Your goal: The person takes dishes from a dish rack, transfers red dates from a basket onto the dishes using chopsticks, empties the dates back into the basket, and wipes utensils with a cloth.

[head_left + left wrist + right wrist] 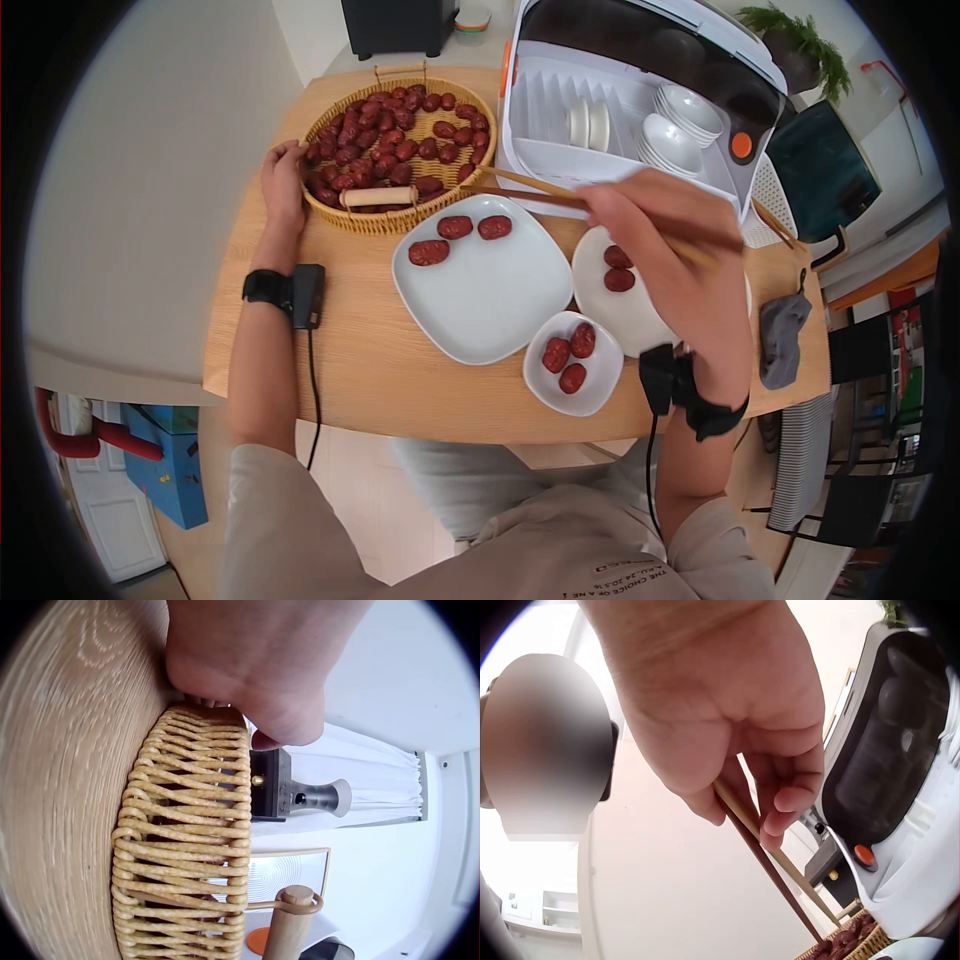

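Note:
My right hand holds a pair of chopsticks, one lighter and one darker. Their tips spread apart at the right rim of a round wicker basket, close to a red date. Many wrinkled red dates lie inside that basket. At its left side, my left hand grips the rim, with the thumb by the top edge in the left wrist view. Three dates lie on a white square plate, two show on a round white plate partly under my right hand, and three sit in a small white bowl.
Behind the plates stands a white dish box with a raised dark lid and stacked bowls. A grey cloth lies at the table's right edge. The basket has wooden handles at front and back.

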Available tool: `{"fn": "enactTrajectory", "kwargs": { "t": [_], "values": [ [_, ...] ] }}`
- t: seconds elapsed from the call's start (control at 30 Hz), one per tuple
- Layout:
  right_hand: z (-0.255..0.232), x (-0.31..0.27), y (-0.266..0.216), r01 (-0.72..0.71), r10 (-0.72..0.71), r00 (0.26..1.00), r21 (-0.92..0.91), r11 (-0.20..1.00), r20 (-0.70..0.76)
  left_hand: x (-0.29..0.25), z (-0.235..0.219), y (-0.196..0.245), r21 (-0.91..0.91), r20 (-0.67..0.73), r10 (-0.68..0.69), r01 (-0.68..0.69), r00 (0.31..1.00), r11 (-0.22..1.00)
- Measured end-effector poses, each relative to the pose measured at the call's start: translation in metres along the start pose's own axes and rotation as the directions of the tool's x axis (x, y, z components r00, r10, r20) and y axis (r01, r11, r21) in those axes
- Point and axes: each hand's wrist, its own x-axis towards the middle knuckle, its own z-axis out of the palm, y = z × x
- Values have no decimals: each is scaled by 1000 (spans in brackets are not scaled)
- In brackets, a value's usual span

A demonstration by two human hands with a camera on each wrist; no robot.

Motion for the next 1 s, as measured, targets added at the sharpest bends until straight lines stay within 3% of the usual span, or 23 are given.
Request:
{"fn": "enactTrajectory", "kwargs": {
  "t": [0.07,0.17,0.2,0.23,0.3,0.43,0.53,0.63,0.77,0.83,0.87,0.93,1.0],
  "values": [
    [16,19,-2,-95,89,995,109,989,54,0,-2,-1,16,0,8,-8,1000,1000],
    [32,36,-2,-183,168,976,100,978,141,0,-2,3,18,11,6,-7,1000,1000],
    [42,40,11,-35,29,999,130,991,44,-2,-2,4,29,1,-9,9,1000,1000],
    [43,42,9,-39,35,999,136,990,35,-3,0,4,37,-9,-27,27,1000,999],
    [36,47,-1,-137,139,990,-45,990,39,-5,0,5,34,3,-36,36,999,999],
    [24,58,-3,-203,200,978,49,978,56,-7,3,9,20,14,-37,37,999,999],
    [23,59,5,-242,240,964,1,970,117,-6,4,12,27,10,-43,43,999,999],
    [36,62,22,-191,182,973,51,980,145,-4,2,9,-13,13,-62,62,998,998],
    [44,66,21,-288,274,919,8,958,283,-7,3,13,-32,40,-76,78,996,996],
    [56,65,39,-104,103,980,-1,995,172,-10,6,16,-25,41,-75,76,996,997],
    [56,67,43,-102,101,980,-2,995,171,-12,7,18,-16,38,-75,76,996,997],
    [52,71,47,82,-53,970,-113,990,239,-12,7,18,-29,44,-72,74,996,997],
    [41,72,42,100,-87,980,-68,993,180,-12,6,18,-42,44,-71,73,996,996]
  ]
}}
